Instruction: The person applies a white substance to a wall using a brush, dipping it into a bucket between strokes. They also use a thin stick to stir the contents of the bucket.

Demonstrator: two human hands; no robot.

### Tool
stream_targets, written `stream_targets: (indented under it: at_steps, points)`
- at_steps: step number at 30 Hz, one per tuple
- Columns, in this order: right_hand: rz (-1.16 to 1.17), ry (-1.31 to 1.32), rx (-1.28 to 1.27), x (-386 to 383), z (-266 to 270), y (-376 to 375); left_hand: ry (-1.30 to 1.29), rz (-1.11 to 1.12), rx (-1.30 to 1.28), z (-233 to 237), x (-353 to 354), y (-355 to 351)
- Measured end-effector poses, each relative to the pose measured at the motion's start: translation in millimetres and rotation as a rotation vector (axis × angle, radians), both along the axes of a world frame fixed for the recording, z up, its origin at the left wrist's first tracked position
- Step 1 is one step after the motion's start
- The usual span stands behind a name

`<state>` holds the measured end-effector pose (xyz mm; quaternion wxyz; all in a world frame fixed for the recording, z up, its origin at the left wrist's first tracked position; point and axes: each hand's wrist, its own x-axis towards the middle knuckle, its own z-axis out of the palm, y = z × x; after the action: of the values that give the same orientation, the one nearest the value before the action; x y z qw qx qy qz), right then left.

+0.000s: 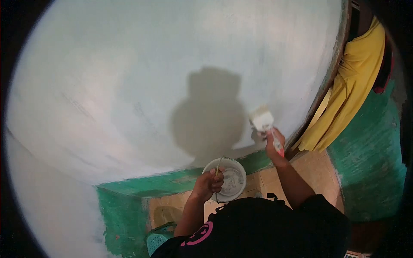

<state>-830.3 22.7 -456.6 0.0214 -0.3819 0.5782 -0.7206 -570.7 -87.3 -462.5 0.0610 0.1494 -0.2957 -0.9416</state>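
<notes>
One broad wall (150,64) fills most of my view, white above a single green band (172,182) along its bottom edge. Below it runs one tiled floor (314,170). One yellow cloth (352,81) hangs beside the wall's right edge. I count one white bucket (243,174), in front of the wall's bottom edge, with pale paint (232,180) inside; whether its base touches the floor, I can't tell. One brush (262,119) is up by the lower right part of the white area, near the right edge.

Both my hands are busy. My left forearm slants up and inward, and my left hand (210,184) is curled tight round the bucket's one wire handle. My right arm reaches forward, forearm angled up and leftward, and my right hand (275,139) grips the brush, its bristles pointing up and left. They are blurred, so I can't say whether they touch the wall.
</notes>
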Motion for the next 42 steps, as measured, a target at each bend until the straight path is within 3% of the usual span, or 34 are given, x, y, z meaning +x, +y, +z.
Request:
stream_targets:
  at_steps: [1,3,4,7,11,14,16,21,26,27,28,30,32,34,36,38,40,42]
  points:
    - [0.003,-0.003,0.003,-3,-19,1,-0.033,-0.005,-0.01,-1,-1,0]
    - [0.086,-0.443,0.182,-2,-45,9,-0.052,0.001,-0.022,-2,-4,0]
    - [0.079,-0.456,0.191,-3,-49,12,-0.066,0.002,-0.04,-2,-4,1]
    - [-0.095,-0.345,0.332,-25,-34,6,-0.005,-0.047,-0.047,-2,-4,0]
    - [-0.137,-0.228,0.144,-16,71,7,0.084,-0.127,-0.041,-5,-2,-5]
    - [-0.12,-0.019,-0.125,-14,113,14,0.208,-0.11,-0.044,-6,0,0]
    - [-0.262,0.055,-0.232,-5,117,7,0.26,-0.099,-0.117,-2,1,-1]
    - [-0.262,0.374,0.033,-32,-20,17,0.323,0.0,-0.363,9,6,1]
    - [-0.133,0.166,0.325,-19,-122,46,0.369,0.112,-0.413,11,7,19]
    - [-0.143,-0.004,0.447,-30,-145,45,0.378,0.11,-0.412,12,10,20]
    - [-0.143,-0.012,0.443,-22,-128,40,0.372,0.107,-0.416,13,12,20]
    - [-0.065,-0.216,0.19,-4,-76,33,0.376,0.101,-0.518,12,17,20]
    - [-0.13,-0.128,0.124,22,9,37,0.367,0.135,-0.512,10,15,25]
    - [-0.036,0.102,-0.064,17,41,53,0.36,0.169,-0.514,10,14,35]
    - [-0.101,0.167,-0.153,26,70,63,0.235,0.275,-0.432,15,14,48]
    - [-0.16,0.233,-0.227,20,65,65,0.191,0.327,-0.414,19,12,55]
    - [-0.283,0.743,-0.049,-8,22,60,0.143,0.389,-0.394,23,10,60]
    - [-0.18,0.569,0.094,-4,-17,62,0.093,0.438,-0.407,29,3,60]
